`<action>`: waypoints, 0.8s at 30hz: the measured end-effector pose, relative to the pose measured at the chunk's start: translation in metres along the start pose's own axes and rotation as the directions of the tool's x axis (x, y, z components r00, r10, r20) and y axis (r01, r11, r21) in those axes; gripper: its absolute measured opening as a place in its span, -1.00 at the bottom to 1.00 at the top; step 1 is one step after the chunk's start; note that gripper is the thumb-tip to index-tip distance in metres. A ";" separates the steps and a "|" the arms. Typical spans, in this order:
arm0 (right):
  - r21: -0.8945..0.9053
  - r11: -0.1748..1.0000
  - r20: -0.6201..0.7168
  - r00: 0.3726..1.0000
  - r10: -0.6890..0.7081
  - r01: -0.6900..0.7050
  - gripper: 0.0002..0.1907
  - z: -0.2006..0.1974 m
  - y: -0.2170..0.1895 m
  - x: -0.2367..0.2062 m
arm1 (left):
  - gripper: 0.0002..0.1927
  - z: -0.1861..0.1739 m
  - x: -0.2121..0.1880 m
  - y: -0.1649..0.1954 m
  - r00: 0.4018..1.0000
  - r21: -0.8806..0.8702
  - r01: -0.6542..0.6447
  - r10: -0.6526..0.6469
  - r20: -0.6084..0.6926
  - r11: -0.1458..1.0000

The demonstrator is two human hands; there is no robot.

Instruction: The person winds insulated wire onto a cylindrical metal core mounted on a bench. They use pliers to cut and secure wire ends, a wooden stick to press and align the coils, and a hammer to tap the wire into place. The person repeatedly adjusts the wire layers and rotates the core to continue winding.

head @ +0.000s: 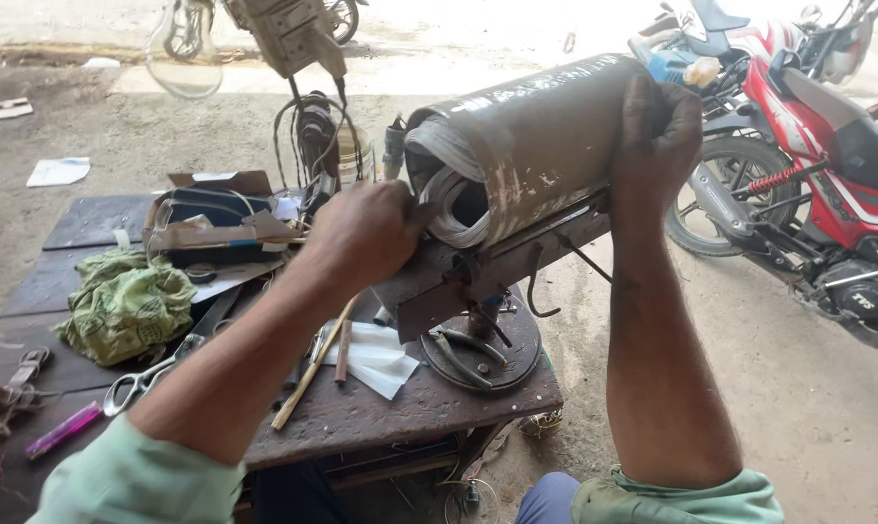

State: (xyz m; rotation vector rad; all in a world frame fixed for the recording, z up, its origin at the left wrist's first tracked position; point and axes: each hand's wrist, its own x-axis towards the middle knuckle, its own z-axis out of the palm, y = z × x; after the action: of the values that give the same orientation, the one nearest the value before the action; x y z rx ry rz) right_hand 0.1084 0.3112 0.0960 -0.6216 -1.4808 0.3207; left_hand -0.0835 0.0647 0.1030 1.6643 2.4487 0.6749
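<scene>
Near the bench's [439, 403] left edge: a pink pen [62, 430], scissors [138, 381], a crumpled green cloth [126, 306]. Further back, a heap of cardboard and wire [220, 228]. Mid-bench, a wooden stick [313, 366] and white paper [379, 357] just under the left forearm; pliers [463, 354] on a round plate by the right edge. Above that edge, raised on a rusty bracket [487, 272], a grey metal cylinder [531, 146], tilted, open end toward the left, white winding [448, 189] showing inside. Left hand [366, 233] at that open end, fingers bent against the winding and rim; whether gripping, cannot tell. Right hand [657, 136] clenched over the cylinder's far right end, fingers wrapped around its top. Off the bench to the right, a red motorbike [808, 165] on bare ground.
</scene>
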 end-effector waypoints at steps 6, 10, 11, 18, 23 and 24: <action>-0.003 1.000 -0.022 1.000 0.012 -0.012 -0.73 0.006 -0.006 -0.002 | -0.50 0.016 0.029 0.006 0.999 0.157 0.041 -0.037 -0.028 0.987; 0.052 0.999 -0.023 1.000 0.012 -0.011 -0.76 0.008 0.003 -0.010 | -0.48 0.039 0.030 -0.004 0.992 0.128 -0.005 0.021 -0.124 0.992; 0.053 0.998 -0.048 0.999 -0.023 0.025 -0.77 0.008 0.005 -0.008 | -0.45 0.040 0.034 -0.006 0.988 0.132 -0.007 0.027 -0.151 0.991; -0.007 0.999 0.020 0.998 -0.051 0.051 -0.66 -0.002 0.008 0.002 | -0.38 0.013 0.025 -0.030 0.900 -0.154 -0.182 0.101 -0.424 0.971; -0.270 0.947 0.127 0.981 -0.147 0.177 -0.56 -0.014 -0.005 0.003 | -0.10 -0.018 0.025 -0.032 0.352 0.284 -0.674 0.635 -0.688 0.682; -0.229 0.950 0.162 0.971 -0.176 0.210 -0.51 -0.016 -0.009 0.001 | -0.10 -0.023 0.029 -0.028 0.415 0.231 -0.705 0.654 -0.632 0.670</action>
State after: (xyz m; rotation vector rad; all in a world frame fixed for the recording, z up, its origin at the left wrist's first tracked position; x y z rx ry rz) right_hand 0.1232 0.3019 0.1025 -0.6531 -1.7177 0.0275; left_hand -0.1270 0.0755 0.1164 2.8074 1.8587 1.7262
